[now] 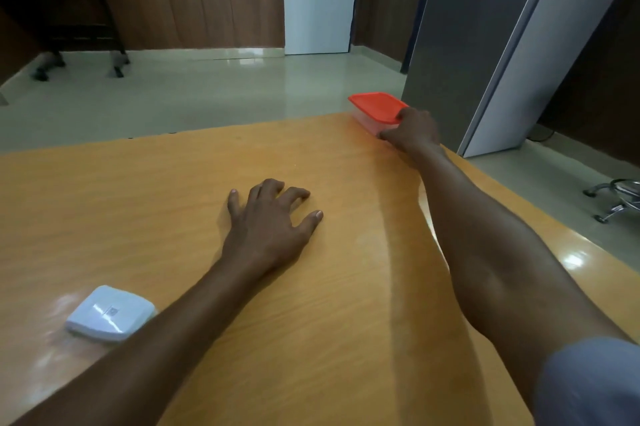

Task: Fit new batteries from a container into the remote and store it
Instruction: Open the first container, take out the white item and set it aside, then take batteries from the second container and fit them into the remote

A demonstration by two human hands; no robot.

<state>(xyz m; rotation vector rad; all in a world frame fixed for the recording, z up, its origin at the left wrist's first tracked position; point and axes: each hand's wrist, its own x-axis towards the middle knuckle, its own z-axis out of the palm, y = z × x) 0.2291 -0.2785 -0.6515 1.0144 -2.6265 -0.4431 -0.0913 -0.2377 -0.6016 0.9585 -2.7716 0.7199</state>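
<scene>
A clear plastic container (367,120) with a red lid (375,107) stands at the far right corner of the wooden table (173,200). My right hand (412,131) is stretched out to it and grips its near right corner, thumb low on the side, fingers on the lid edge. My left hand (270,217) rests flat on the table's middle, fingers spread, holding nothing. A white remote (110,313) lies at the near left, partly hidden behind my left forearm.
Beyond the table's far edge is a glossy tiled floor. A grey partition (485,44) stands right behind the container. A chair base (616,197) sits at the right, and dark furniture (62,17) at the far left.
</scene>
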